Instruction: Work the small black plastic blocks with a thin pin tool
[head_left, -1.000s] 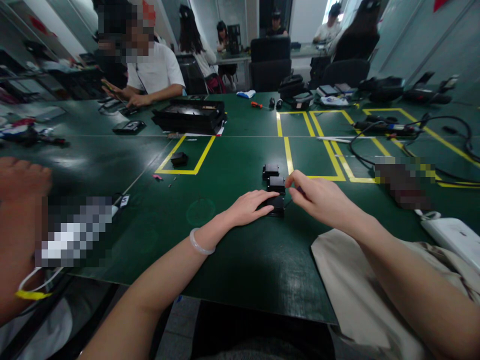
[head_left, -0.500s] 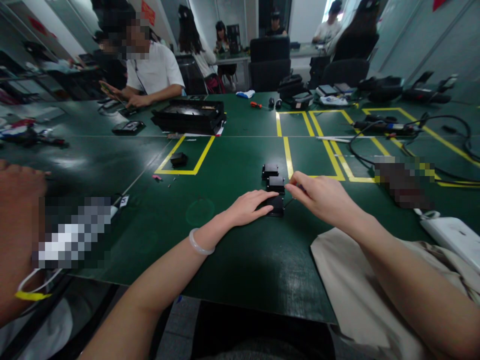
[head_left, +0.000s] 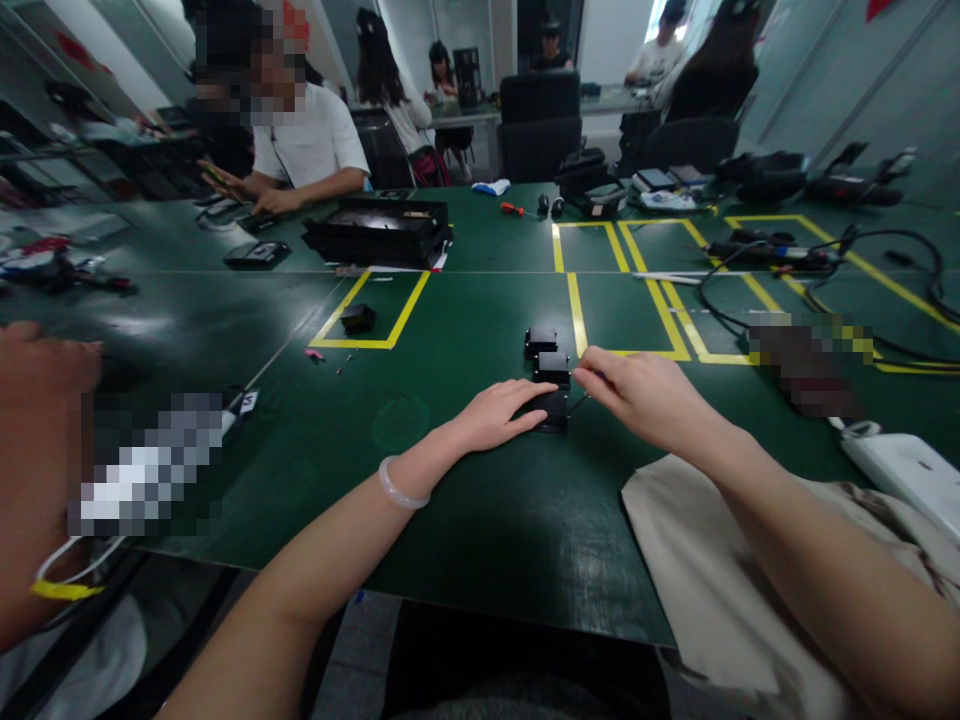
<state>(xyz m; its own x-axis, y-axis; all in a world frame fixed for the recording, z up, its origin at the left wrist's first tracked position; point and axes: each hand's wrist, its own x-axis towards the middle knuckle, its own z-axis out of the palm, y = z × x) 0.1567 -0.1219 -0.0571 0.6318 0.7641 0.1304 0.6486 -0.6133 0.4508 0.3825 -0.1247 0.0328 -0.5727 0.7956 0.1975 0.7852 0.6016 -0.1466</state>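
Green table [head_left: 480, 530], beige cloth [head_left: 690, 560] at near right. Mid-table, the left hand [head_left: 496, 416], thumb spread away from the fingers, rests on a black block [head_left: 556, 411]; the right hand [head_left: 645, 396] pinches a thin rod [head_left: 577, 406] between thumb and forefinger, angled toward that block's right side. Two more blocks [head_left: 552, 366] sit just beyond. Farther: yellow tape [head_left: 576, 310], a black tray [head_left: 375, 240], a seated person [head_left: 311, 140] in white

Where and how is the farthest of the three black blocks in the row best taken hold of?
Probably by its left and right sides, coming from above: the farthest block is small and boxy, and the middle block crowds its near side, while no other block stands to its left or right.
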